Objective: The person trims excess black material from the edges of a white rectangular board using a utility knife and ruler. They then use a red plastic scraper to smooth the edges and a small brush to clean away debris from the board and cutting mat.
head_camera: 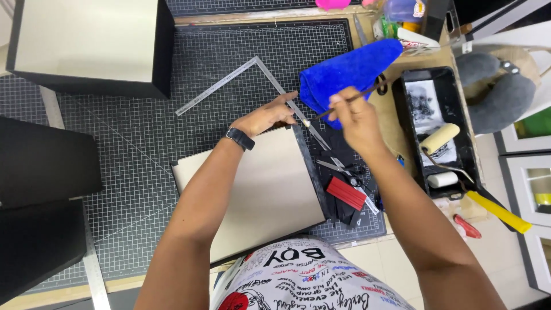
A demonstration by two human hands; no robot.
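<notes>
Here the right hand [357, 117] pinches a thin brush [344, 102], tip at the board's [270, 189] two o'clock corner; the left hand [265, 117], fingers loosely together, rests there holding nothing. A slip could smear the steel square [229, 80] or cutting mat [143, 149].

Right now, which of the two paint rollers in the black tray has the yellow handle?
The larger cream roller, lying higher in the black tray; its yellow handle sticks out past the tray's lower corner. The small white roller shows none.
</notes>
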